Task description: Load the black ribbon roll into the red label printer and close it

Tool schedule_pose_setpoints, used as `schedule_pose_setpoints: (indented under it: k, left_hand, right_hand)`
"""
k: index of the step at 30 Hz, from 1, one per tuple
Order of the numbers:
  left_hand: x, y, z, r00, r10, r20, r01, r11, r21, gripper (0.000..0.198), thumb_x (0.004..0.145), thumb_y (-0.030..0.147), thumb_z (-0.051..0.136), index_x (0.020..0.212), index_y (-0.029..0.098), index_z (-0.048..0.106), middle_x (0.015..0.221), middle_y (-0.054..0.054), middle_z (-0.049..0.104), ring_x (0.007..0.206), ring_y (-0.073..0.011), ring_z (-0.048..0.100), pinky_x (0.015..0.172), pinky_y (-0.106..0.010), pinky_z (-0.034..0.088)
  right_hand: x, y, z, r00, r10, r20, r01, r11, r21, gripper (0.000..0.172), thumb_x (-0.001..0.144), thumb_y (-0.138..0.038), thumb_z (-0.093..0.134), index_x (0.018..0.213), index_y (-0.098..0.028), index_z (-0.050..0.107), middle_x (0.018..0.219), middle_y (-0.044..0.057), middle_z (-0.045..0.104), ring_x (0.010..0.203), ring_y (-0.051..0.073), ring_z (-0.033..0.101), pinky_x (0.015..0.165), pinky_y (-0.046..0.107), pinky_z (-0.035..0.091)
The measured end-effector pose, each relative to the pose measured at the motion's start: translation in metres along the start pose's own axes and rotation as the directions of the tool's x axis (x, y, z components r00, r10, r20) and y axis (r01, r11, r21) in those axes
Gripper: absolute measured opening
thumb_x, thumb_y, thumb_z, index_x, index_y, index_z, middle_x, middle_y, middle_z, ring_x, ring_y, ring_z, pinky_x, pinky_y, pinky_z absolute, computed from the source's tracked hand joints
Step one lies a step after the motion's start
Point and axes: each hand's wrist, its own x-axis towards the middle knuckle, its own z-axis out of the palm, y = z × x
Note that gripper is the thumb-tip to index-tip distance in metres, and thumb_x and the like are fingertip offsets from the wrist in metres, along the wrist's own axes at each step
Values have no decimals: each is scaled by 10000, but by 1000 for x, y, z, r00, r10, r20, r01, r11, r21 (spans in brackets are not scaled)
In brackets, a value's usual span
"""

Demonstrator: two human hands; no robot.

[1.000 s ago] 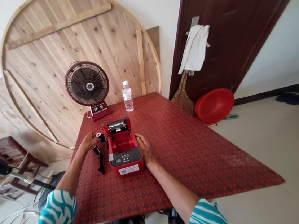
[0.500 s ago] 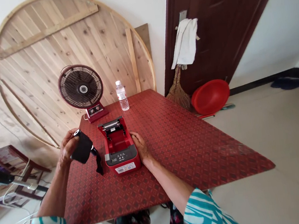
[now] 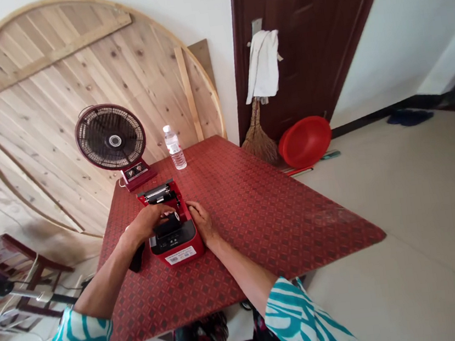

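Since half a second ago, in the head view, your left hand (image 3: 150, 220) has brought the black roll (image 3: 167, 222) over from beside the red machine (image 3: 182, 254) to its open compartment, fingers clamped on the roll; whether it touches the bottom is hidden. Your right hand (image 3: 203, 223) rests against the machine's right side, its grip unclear. The machine stands on the bench (image 3: 267, 221), lid (image 3: 159, 193) raised.

Printer (image 3: 180, 239) smooth plastic; panel (image 3: 91, 87) matt, knotty wood; towel (image 3: 263, 65) cloth; basin (image 3: 309, 141) smooth plastic.
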Motion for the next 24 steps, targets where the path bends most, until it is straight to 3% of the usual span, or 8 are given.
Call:
schedule_pose_setpoints:
  k: [2, 6, 10, 13, 16, 20, 24]
  left_hand:
    - [8, -3, 6, 998, -11, 58, 11, 1000, 13, 206, 691, 201, 582, 839, 249, 717, 888, -43, 728, 822, -231, 670, 720, -278, 490]
    - [24, -9, 18, 994, -96, 61, 94, 995, 46, 114, 579, 190, 671, 678, 245, 688, 691, -21, 711, 702, -231, 661, 676, -275, 485]
    - [15, -11, 15, 997, -31, 65, 38, 995, -97, 160, 696, 314, 623, 804, 233, 709, 814, -28, 728, 784, -227, 665, 735, -289, 493]
    - [-14, -8, 16, 990, -63, -129, 37, 980, -194, 299, 815, 401, 531, 984, 219, 697, 984, -43, 717, 893, -226, 654, 813, -306, 482]
    - [-47, -4, 30, 942, -99, -322, 20, 971, -239, 348, 886, 424, 443, 1005, 209, 690, 1006, -59, 704, 938, -219, 638, 847, -320, 476]
    - [-68, -2, 56, 865, 79, -495, -165, 977, -132, 306, 902, 370, 451, 949, 192, 696, 1014, -93, 682, 1010, -215, 597, 913, -353, 445]
    - [-70, -1, 66, 803, 187, -566, -179, 981, 70, 234, 897, 306, 478, 969, 213, 681, 987, -82, 677, 982, -201, 588, 904, -373, 430]
  right_hand:
    - [0, -3, 0, 1000, 5, -4, -5, 1000, -9, 312, 816, -385, 464, 1001, -235, 666, 1055, 33, 673, 1042, 195, 579, 963, 350, 400]
    - [-1, -7, 0, 1000, 16, -7, -16, 1000, -5, 288, 808, -376, 480, 983, -252, 671, 1030, 16, 683, 1024, 187, 580, 955, 341, 406]
    - [-1, -7, -1, 1000, 9, -11, -9, 1000, -6, 281, 805, -369, 476, 972, -255, 670, 1026, 14, 685, 1020, 189, 581, 954, 348, 407]
    - [0, -7, -2, 1000, 16, -8, -16, 1000, -7, 286, 800, -376, 480, 979, -256, 668, 1047, 14, 681, 1032, 191, 577, 966, 353, 400]
    - [-3, -8, -3, 999, 37, -13, -37, 999, 11, 296, 792, -405, 500, 992, -258, 663, 1073, 12, 678, 1056, 196, 569, 984, 362, 390]
    - [-6, -5, -5, 995, 94, -19, -93, 994, 53, 367, 796, -458, 503, 1073, -249, 622, 1129, 31, 660, 1080, 207, 569, 986, 382, 398]
    - [17, -6, 0, 991, 131, -23, -128, 986, 105, 454, 803, -502, 473, 1162, -241, 562, 1180, 57, 632, 1053, 198, 586, 935, 388, 443]
